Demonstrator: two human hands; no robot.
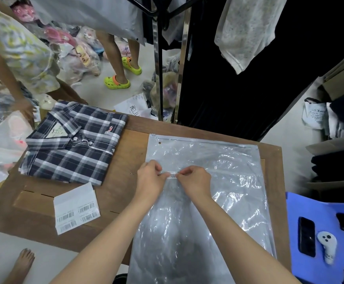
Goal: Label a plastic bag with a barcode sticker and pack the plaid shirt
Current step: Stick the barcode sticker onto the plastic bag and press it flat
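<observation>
A clear plastic zip bag lies flat on the right half of the low wooden table. Both my hands hold a small barcode sticker stretched between them just above the bag's left middle: my left hand pinches its left end, my right hand its right end. The folded navy and white plaid shirt rests on the table's far left, collar toward the left, apart from the bag. A sheet of barcode labels lies near the table's front left.
A blue plastic stool at the right carries a black phone and a white controller. Two people stand beyond the table among bagged goods on the floor. A metal clothes rack with dark garments stands behind. A bare foot is at lower left.
</observation>
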